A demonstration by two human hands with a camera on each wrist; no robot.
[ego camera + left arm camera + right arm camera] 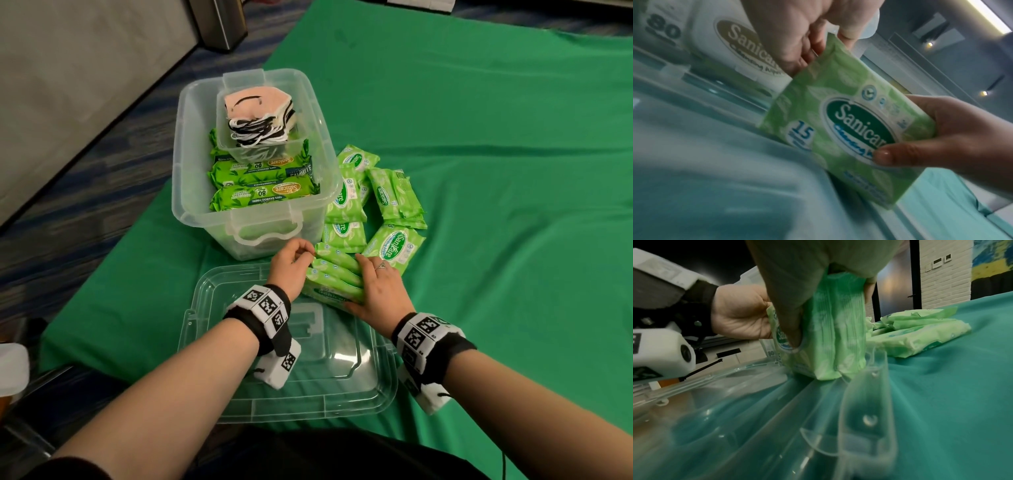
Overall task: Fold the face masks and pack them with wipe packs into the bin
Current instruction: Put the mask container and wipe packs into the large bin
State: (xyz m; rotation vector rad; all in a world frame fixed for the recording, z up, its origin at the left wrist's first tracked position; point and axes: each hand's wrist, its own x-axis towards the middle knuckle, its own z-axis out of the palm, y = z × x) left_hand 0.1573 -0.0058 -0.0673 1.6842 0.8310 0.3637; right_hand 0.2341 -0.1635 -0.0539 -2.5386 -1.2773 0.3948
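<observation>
Head view, L to R. Centre-left of frame: clear plastic bin (191, 192) on green cloth (496, 171). Inside it, big 80-ct Sanicare wipe packs (263, 171) lie in a row w/ a small clear tray (226, 137) sitting on top toward the bin's far end; the tray holds a stack of folded face masks (258, 118), pink one uppermost, black & white ones under it.

Lower centre: clear bin lid (308, 387) flat on the cloth, just in front of the bin.

Left hand (291, 263) at the lid's far edge, fingers curled, pinching the end of a bundle of small wipe packs (334, 274). Left wrist view: front pack is a 15-ct Sanicare, fingertips on its top edge. The bundle stands on edge, bottom touching the lid's rim (right wrist view).

Right hand (378, 287) just R of it, clamped over the same bundle from above, thumb on the near face, fingers down the far side. Both hands closed on the bundle, close together w/ the packs between them. Ring on one right finger.

R of the bin: more small wipe packs (373, 202) loose on the cloth, some overlapping, touching or just beside the bin wall.
</observation>
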